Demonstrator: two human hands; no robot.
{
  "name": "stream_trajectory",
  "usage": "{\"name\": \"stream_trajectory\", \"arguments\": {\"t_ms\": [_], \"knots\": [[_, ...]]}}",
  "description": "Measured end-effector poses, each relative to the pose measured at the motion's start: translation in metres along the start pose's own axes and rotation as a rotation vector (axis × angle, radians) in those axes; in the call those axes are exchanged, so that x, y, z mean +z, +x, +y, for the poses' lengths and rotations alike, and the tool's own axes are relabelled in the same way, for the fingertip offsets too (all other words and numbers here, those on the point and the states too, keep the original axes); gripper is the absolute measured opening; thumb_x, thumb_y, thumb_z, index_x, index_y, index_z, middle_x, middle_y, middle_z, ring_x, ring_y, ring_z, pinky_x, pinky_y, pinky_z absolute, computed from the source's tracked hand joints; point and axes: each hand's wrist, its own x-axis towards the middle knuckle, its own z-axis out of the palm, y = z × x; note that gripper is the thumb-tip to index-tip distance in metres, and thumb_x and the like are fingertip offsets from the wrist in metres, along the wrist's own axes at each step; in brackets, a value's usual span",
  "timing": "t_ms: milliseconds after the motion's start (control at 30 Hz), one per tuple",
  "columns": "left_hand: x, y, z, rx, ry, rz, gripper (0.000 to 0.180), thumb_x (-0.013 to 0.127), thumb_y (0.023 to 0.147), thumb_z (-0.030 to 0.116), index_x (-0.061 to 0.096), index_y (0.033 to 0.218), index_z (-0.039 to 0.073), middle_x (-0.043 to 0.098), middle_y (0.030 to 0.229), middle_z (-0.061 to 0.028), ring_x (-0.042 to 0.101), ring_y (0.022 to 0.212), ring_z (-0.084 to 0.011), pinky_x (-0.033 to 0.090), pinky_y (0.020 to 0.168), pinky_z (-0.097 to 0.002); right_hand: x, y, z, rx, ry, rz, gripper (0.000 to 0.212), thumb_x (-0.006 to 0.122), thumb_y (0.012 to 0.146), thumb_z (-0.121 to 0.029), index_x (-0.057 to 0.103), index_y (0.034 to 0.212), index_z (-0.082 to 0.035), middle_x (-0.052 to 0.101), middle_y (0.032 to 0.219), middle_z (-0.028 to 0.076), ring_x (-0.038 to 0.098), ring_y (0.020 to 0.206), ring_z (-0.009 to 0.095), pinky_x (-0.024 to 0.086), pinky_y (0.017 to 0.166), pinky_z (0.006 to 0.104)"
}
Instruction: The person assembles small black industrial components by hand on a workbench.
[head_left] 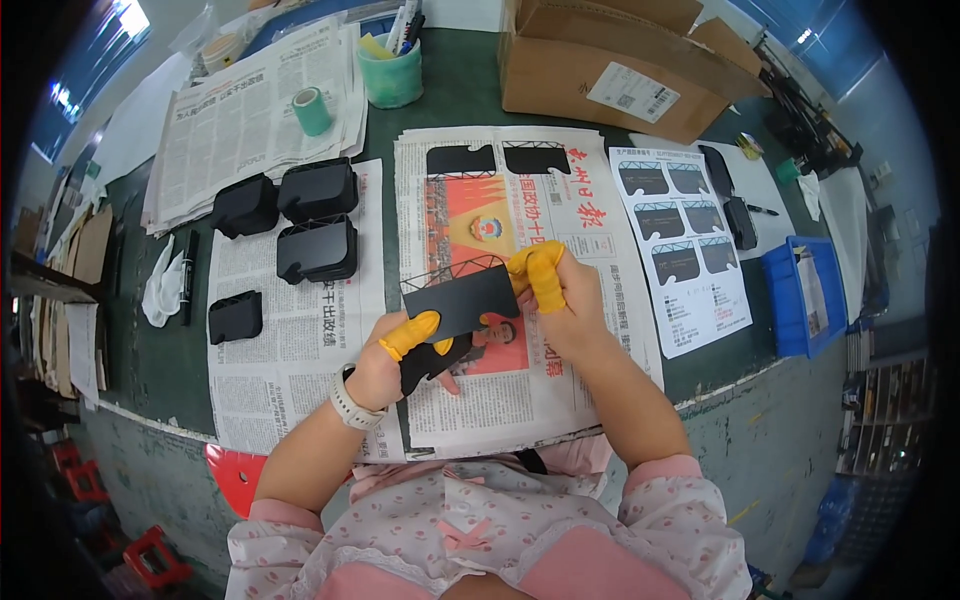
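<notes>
Over the newspaper point(600, 400), I hold a thin black card point(460, 303) with a lattice-cut upper edge. My left hand point(372, 378), yellow finger cots on its fingers, pinches the card's lower left corner. Beneath that hand another black piece point(432, 368) shows, partly hidden; I cannot tell whether it is held too. The card's right end is in the closed fingers of my right hand point(568, 305), which also wears yellow finger cots. Two similar black cards point(461, 160) point(537, 158) lie flat at the newspaper's far edge.
Left stand several stacks of black cards point(318, 250), a black marker point(187, 278) and a crumpled white tissue point(162, 290). Behind are a green tape roll point(311, 111), a pen cup point(391, 78) and a cardboard box point(560, 75). Right are a printed sheet point(690, 305) and a blue bin point(785, 300).
</notes>
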Motion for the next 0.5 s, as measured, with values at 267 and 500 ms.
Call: {"name": "stream_trajectory", "arguments": {"t_ms": [267,500], "knots": [[-0.005,0.003,-0.005,-0.04,0.074,0.004,0.06,0.045,0.104,0.035,0.049,0.139,-0.013,0.06,0.131,-0.031,0.068,0.113,-0.0386,0.066,0.061,-0.0416,0.004,0.001,0.012,-0.248,-0.392,0.035,0.019,0.066,0.101,-0.019,0.064,0.108,-0.002,0.073,0.088,0.007,0.068,0.07,0.016,0.052,0.061,0.0275],[-0.001,0.0,0.005,0.023,-0.099,0.034,0.055,0.047,0.105,0.033,0.05,0.138,-0.01,0.061,0.13,-0.0316,0.069,0.109,-0.0368,0.065,0.065,-0.0437,-0.018,0.019,0.012,0.267,0.903,-0.365,0.078,0.034,0.103,-0.067,0.058,0.13,0.002,0.071,0.107,0.02,0.07,0.09,0.027,0.055,0.069,0.0358]]}}
